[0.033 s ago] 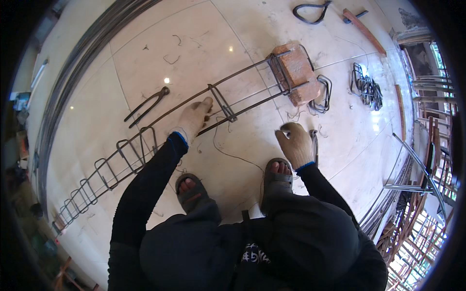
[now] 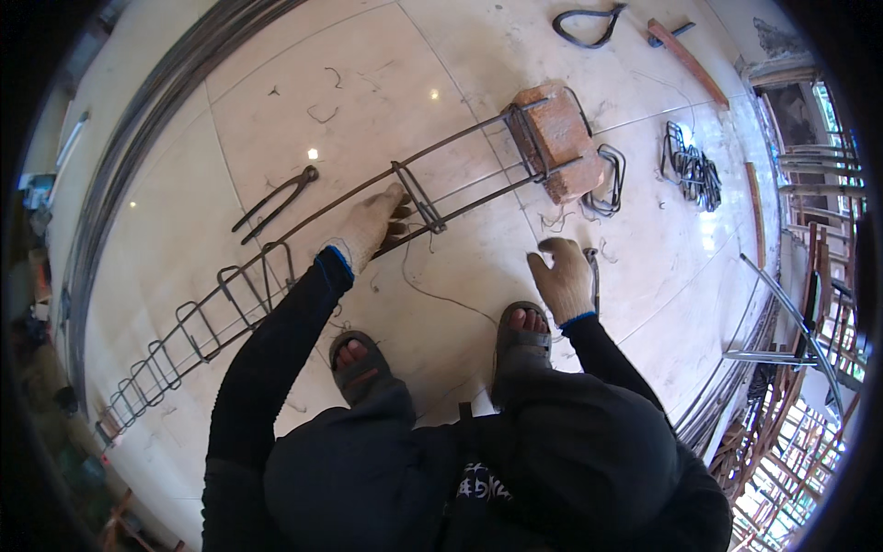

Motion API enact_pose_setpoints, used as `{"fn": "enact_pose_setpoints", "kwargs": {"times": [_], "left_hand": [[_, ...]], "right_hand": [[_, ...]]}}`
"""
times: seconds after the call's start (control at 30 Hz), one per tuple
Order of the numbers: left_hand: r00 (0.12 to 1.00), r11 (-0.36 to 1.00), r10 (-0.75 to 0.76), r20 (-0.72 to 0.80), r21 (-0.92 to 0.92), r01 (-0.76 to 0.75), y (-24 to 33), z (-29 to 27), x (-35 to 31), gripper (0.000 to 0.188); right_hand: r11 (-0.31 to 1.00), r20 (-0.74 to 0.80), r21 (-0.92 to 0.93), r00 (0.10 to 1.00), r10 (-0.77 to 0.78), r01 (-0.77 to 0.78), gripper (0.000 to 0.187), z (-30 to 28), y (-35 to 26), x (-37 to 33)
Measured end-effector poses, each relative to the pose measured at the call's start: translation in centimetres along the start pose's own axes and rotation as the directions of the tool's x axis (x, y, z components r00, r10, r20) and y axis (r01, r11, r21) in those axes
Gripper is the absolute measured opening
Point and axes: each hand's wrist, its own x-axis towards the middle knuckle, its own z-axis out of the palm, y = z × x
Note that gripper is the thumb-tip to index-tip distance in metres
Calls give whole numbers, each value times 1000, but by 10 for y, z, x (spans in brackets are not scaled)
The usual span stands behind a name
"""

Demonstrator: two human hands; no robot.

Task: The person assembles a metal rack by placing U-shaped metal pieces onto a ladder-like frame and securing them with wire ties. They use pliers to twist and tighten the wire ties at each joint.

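My left hand (image 2: pixel 365 224), in a pale work glove, lies over a long rebar cage (image 2: pixel 451 143), its fingers apart beside a square stirrup (image 2: pixel 418 196). Nothing shows in its grip. My right hand (image 2: pixel 563 279), also gloved, hovers over the floor with thumb and fingers spread and nothing between them. Just to its right is a dark metal tool (image 2: pixel 593 267), partly hidden by the glove. The cage's far right end rests on a reddish brick block (image 2: pixel 556 138). A thin wire (image 2: pixel 432 293) trails from near the stirrup toward my right foot.
Pincers (image 2: pixel 280 202) lie beyond the cage. Loose stirrups (image 2: pixel 607 181) sit by the block, with a stirrup pile (image 2: pixel 694 167) farther right. Long bars (image 2: pixel 138 138) run along the left. A black loop (image 2: pixel 589 28) and wood strip (image 2: pixel 688 63) lie at the back.
My right hand's thumb and fingers have parted more widely. My left hand's fingers have spread a little beside the stirrup. The cage stays in place.
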Motion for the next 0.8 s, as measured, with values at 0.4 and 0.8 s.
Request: {"fn": "enact_pose_setpoints", "kwargs": {"times": [0.4, 0.8], "left_hand": [[902, 872, 421, 90, 233, -430, -11, 16, 40, 69], [868, 739, 485, -100, 578, -346, -5, 27, 25, 71]], "right_hand": [[992, -11, 126, 1000, -28, 29, 25, 17, 14, -9], [711, 240, -78, 705, -668, 699, 33, 10, -93, 88]]}}
